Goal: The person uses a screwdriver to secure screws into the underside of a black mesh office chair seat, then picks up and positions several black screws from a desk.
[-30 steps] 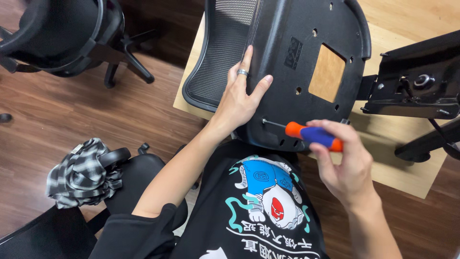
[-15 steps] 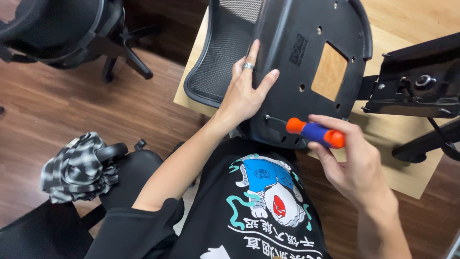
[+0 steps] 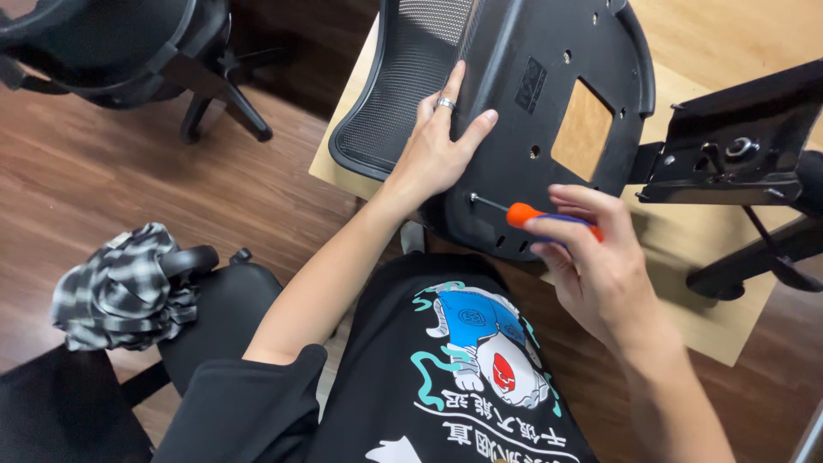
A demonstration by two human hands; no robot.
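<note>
Black plastic chair seat (image 3: 549,77) is steadied flat-palmed by left hand (image 3: 433,146); orange screwdriver (image 3: 527,214), gripped by right hand (image 3: 591,266), is set at its near-edge screw, apparently unfinished.

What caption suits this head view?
Left hand steadies a black chair seat while right hand drives an orange-handled screwdriver into it.

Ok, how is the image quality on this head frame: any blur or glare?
Head view: evenly lit and mostly sharp; the right hand and screwdriver are slightly soft; faint sheen on the black seat pan; mild wide-angle bending at the edges.
</note>
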